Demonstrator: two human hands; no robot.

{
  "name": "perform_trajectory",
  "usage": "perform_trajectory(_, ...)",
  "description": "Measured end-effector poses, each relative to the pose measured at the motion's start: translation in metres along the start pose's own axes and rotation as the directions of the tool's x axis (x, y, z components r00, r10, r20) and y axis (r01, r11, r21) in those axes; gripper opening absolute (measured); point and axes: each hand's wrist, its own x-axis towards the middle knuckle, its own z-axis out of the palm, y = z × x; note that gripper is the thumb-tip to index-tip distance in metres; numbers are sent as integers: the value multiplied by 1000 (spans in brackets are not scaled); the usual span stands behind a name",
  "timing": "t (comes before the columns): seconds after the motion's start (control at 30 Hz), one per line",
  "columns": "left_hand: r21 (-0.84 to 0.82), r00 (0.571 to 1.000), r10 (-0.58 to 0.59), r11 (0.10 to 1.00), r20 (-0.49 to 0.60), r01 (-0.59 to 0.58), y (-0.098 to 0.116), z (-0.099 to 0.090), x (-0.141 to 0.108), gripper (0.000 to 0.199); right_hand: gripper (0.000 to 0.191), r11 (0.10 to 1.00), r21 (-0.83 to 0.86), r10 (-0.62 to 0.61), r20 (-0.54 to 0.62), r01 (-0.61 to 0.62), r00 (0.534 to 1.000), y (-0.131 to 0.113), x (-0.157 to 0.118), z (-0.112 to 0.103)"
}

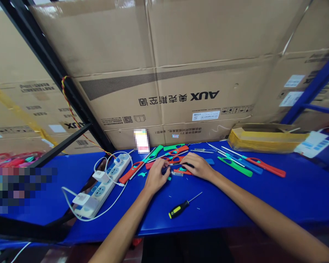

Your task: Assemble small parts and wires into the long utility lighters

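Note:
My left hand (157, 175) is closed, fingertips pinched on a small dark piece (165, 170) that the fingers largely hide. Close beside it, my right hand (199, 167) is closed on a slim black piece (188, 165); a thin metal rod (175, 165) spans the gap between the hands. Red and green long-neck lighter parts lie around and beneath them, among them a red lighter body (178, 159) just behind and a clear fuel tube (177, 174) in front. A black and yellow screwdriver (179, 209) rests on the blue tabletop (222, 212) nearer me.
Left stands a white power strip (100, 190) with chargers and looping cables. Several lighter parts, including a green shell (235, 166) and a red lighter (267, 167), lie to the right. Behind are a yellow-taped cardboard tray (268, 140) and a large carton (178, 87).

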Motion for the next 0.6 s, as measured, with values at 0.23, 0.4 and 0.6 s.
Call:
perform_trajectory(0.23,8,1000,11,1000,1,-11,0,0,1,8,14,1000,-1,-1,13,1,1000,-1,0,-3)
perform_trajectory(0.4,0,1000,-11,1000,4,11,0,-1,0,8,14,1000,-7,-12,17,12,1000,-2,1,-3)
perform_trajectory(0.6,-7,1000,-13,1000,-3,13,0,0,0,10,14,1000,0,-19,49,19,999,-4,2,-2)
